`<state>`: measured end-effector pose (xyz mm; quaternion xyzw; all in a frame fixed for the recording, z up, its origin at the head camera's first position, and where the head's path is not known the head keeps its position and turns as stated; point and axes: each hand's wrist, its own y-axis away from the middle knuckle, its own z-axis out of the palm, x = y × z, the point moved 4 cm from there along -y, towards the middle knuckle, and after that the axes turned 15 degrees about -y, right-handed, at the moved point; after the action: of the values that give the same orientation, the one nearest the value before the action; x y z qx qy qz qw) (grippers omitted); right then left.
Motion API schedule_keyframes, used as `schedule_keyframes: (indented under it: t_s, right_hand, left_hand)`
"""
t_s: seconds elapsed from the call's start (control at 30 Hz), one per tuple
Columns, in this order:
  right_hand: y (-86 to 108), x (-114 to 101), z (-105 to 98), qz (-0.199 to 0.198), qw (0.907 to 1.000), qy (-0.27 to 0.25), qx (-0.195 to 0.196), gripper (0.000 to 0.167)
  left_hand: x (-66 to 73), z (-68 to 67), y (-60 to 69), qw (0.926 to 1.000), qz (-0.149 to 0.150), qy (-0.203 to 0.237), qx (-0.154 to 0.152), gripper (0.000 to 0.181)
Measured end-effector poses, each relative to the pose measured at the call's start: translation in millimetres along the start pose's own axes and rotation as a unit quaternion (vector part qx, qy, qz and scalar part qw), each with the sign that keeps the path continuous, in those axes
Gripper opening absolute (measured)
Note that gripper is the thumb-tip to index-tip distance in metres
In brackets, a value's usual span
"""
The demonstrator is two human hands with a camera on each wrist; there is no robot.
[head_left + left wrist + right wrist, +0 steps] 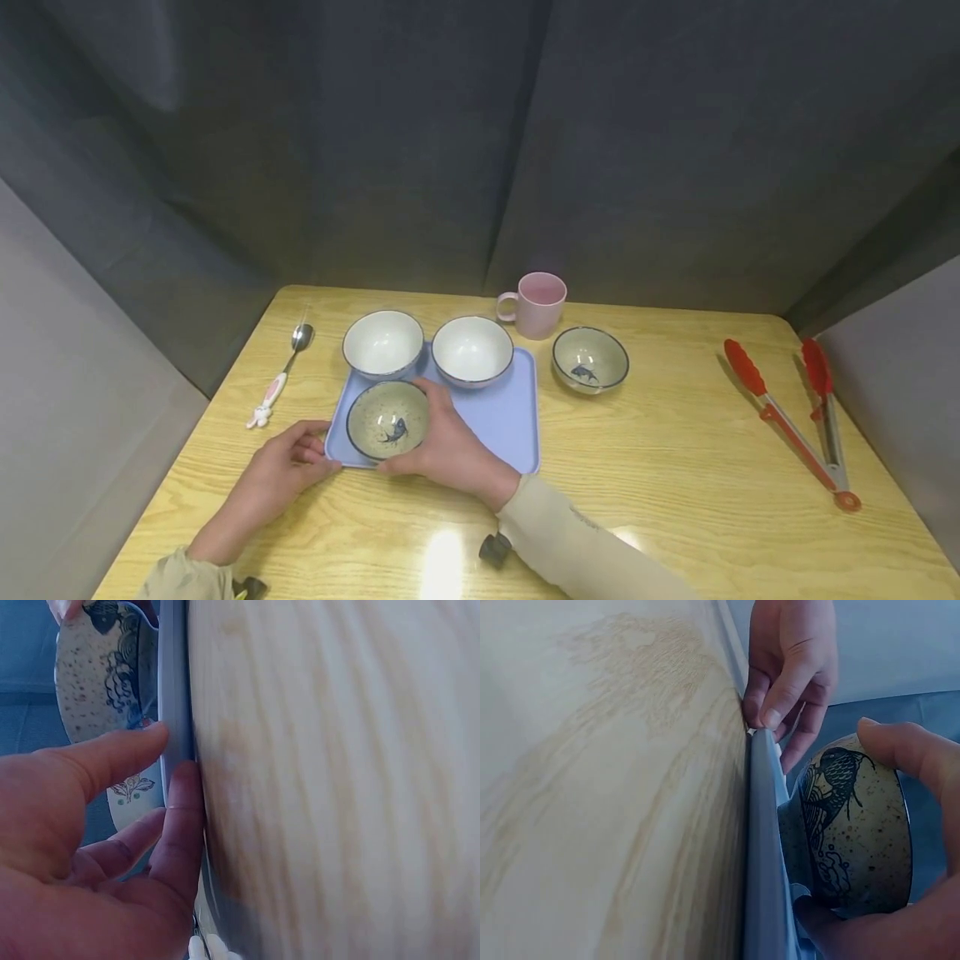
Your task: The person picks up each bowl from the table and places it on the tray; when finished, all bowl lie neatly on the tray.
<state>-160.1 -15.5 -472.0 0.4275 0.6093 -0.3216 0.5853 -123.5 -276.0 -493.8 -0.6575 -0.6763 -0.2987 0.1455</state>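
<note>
A light blue tray [498, 421] lies on the wooden table. My left hand [279, 468] pinches its near left corner; in the left wrist view, the thumb [124, 754] lies against the rim. With thumb and fingers spread around its right side, my right hand [463, 454] grips a speckled grey bowl [371, 417] with a dark fish drawn inside. The bowl is upright over the tray's near left part, and its fish-patterned outside [870, 832] shows in the right wrist view. Two white bowls, one at left [384, 343] and one at right [472, 348], stand along the tray's far side.
Right of the tray stands another grey fish bowl [590, 360], with a pink mug [540, 308] behind the tray. A spoon with a white rabbit handle [274, 390] lies to the left. Red-tipped tongs [797, 446] lie spread at far right. A dark curtain [420, 167] hangs behind the table.
</note>
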Motion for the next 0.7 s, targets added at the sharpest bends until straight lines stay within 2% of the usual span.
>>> schedule_keyframes:
  t_s: [0.47,0.7]
  right_hand:
    - [-9.5,4,11,-0.003,0.9998,0.017,0.01,0.132]
    - [-10.9,4,13,0.003,0.9997,0.022,0.005,0.133]
  left_hand:
    - [-0.1,-0.6,-0.2,0.9999,0.009,0.009,-0.001,0.066]
    - [-0.8,-0.5,-1.2,1.0,0.0,0.005,-0.005,0.067]
